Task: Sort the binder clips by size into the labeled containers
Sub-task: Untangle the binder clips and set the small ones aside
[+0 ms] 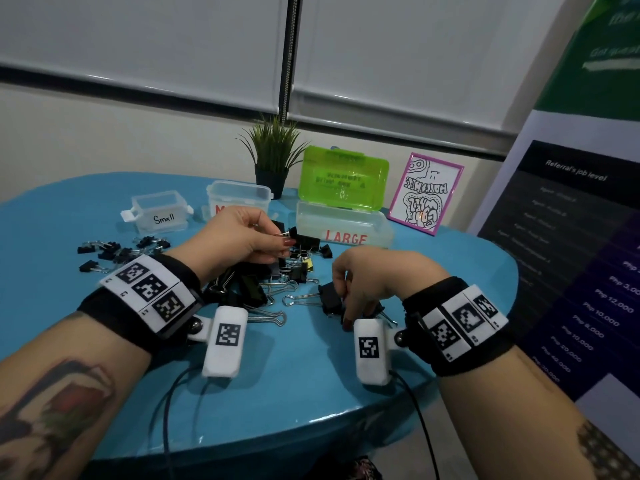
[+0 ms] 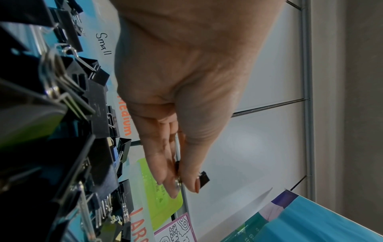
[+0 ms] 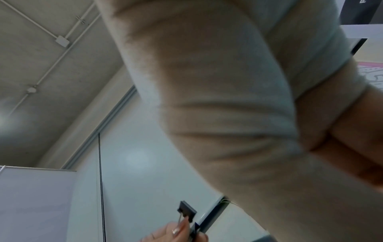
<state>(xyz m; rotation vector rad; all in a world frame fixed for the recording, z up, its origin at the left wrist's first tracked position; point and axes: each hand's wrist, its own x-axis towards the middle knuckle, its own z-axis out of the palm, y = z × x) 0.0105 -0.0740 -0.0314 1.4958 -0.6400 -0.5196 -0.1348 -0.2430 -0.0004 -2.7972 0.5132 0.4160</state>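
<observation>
My left hand (image 1: 282, 241) hovers over the pile and pinches a small black binder clip (image 1: 293, 233) by its wire handle. The left wrist view shows the same clip (image 2: 204, 178) sticking out past the thumb and fingertips (image 2: 193, 183). My right hand (image 1: 346, 306) reaches down with curled fingers onto a large black binder clip (image 1: 329, 299) lying on the blue table (image 1: 311, 375). A mixed pile of clips (image 1: 263, 285) lies between my wrists, and small clips (image 1: 114, 251) are scattered to the left. The Small box (image 1: 159, 211), Medium box (image 1: 239, 197) and LARGE box (image 1: 343, 230) stand behind. My palm (image 3: 228, 98) fills the right wrist view.
The LARGE box's green lid (image 1: 343, 178) stands open and upright. A potted plant (image 1: 273, 157) and a pink-framed drawing (image 1: 424, 194) stand at the back of the table. A tall banner (image 1: 571, 254) rises at the right. The table's front edge (image 1: 277, 441) curves near me.
</observation>
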